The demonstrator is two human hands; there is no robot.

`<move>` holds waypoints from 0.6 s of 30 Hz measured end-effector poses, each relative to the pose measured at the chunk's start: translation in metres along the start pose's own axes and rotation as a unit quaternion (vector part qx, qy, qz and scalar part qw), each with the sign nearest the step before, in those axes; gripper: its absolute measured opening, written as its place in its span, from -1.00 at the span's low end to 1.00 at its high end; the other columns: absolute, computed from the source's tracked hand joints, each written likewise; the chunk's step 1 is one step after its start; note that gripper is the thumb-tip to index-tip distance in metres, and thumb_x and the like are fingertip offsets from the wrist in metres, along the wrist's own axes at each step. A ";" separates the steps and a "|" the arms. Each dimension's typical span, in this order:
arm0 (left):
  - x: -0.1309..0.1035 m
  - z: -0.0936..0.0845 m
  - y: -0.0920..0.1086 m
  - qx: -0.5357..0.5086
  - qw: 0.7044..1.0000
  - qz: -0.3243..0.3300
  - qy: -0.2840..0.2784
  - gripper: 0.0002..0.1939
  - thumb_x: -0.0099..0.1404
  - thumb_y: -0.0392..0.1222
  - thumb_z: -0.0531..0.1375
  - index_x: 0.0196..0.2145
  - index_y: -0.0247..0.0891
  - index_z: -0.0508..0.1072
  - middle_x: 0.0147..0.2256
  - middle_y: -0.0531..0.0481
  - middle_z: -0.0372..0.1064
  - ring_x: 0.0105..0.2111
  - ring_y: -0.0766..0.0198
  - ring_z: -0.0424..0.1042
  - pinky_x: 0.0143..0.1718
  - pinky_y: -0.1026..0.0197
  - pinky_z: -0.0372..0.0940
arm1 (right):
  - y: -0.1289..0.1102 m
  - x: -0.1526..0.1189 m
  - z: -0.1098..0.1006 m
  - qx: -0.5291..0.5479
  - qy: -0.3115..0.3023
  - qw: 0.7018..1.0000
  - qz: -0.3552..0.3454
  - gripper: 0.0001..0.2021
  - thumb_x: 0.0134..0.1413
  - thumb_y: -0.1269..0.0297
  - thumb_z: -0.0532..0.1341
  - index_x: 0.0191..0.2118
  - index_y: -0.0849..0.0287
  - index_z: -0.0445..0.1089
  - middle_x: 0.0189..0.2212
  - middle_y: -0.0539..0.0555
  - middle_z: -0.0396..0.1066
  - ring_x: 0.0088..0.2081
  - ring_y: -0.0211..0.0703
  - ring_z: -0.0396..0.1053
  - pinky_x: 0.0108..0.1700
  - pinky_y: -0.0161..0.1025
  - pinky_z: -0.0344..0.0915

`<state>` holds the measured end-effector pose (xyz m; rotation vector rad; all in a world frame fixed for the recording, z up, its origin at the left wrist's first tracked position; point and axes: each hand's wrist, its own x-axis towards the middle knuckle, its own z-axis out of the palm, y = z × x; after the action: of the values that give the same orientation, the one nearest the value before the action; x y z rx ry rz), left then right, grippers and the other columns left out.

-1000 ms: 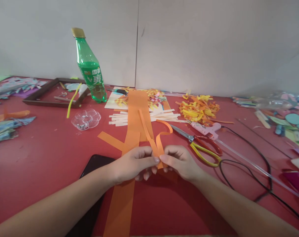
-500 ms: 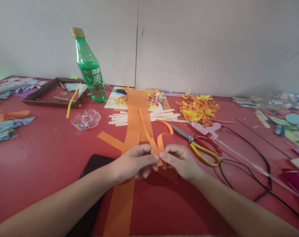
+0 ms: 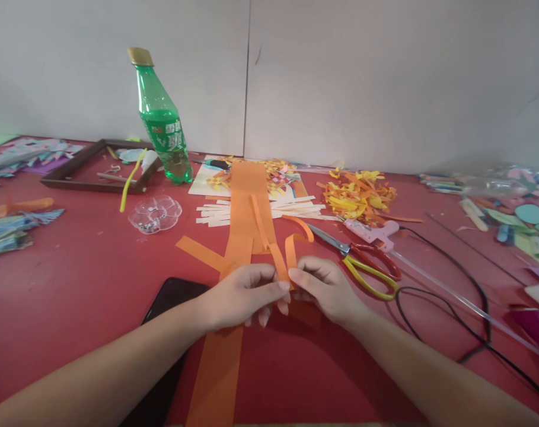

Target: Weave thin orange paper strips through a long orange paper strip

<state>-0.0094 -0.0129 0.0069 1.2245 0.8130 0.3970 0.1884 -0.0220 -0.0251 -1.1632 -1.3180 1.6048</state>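
Between my two hands is a narrow orange paper strip [image 3: 278, 264], folded at its lower end, with its right part curling upward. The thumb and fingers of my left hand [image 3: 246, 293] pinch it near the fold. My right hand [image 3: 327, 287] pinches it from the other side, fingertips close to those of my left. Long wide orange paper [image 3: 218, 373] lies beneath my left hand and reaches toward the wall. A shorter orange strip [image 3: 200, 252] sticks out to the left.
Scissors [image 3: 369, 279] and a pink glue gun [image 3: 371, 232] with a looping cord lie at right. A black phone [image 3: 156, 379] is under my left forearm. Further back are a green bottle [image 3: 165, 130], a frame [image 3: 73, 172] and yellow-orange scraps [image 3: 358, 196].
My fingertips have shifted slightly at the folded end, and less of the strip shows below them. The strip's curled part has moved a little to the right.
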 end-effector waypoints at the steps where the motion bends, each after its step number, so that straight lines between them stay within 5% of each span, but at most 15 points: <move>1: 0.000 0.000 0.001 0.005 1.000 -0.001 0.004 -0.65 0.31 0.08 0.15 -0.40 -0.30 0.33 -0.39 0.02 0.41 -0.63 0.50 0.28 -0.66 0.41 0.13 | 0.001 0.000 0.000 0.003 0.002 1.000 0.001 -0.60 0.04 -0.05 0.34 -0.51 0.18 0.32 -0.61 -0.05 0.35 -0.59 -0.35 0.22 -0.49 -0.34 0.17; 7: 0.003 0.000 -0.002 0.005 1.000 0.003 0.026 -0.68 0.30 0.05 0.13 -0.35 -0.30 0.35 -0.41 0.04 0.37 -0.64 0.50 0.25 -0.68 0.40 0.10 | -0.002 0.001 -0.002 -0.001 -0.021 1.000 -0.021 -0.61 0.07 -0.04 0.32 -0.51 0.19 0.33 -0.64 -0.06 0.33 -0.60 -0.37 0.17 -0.53 -0.36 0.08; 18: 0.005 0.001 -0.002 -0.061 0.996 -0.003 0.065 -0.74 0.27 -0.03 0.14 -0.41 -0.30 0.33 -0.46 0.07 0.36 -0.67 0.51 0.22 -0.70 0.41 0.07 | -0.003 0.003 -0.002 0.001 0.034 0.998 -0.051 -0.61 0.08 -0.02 0.31 -0.53 0.16 0.28 -0.65 -0.06 0.31 -0.63 -0.37 0.10 -0.55 -0.35 0.07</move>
<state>-0.0058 -0.0113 0.0033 1.0910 0.8908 0.5170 0.1891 -0.0183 -0.0228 -1.1214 -1.3093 1.4808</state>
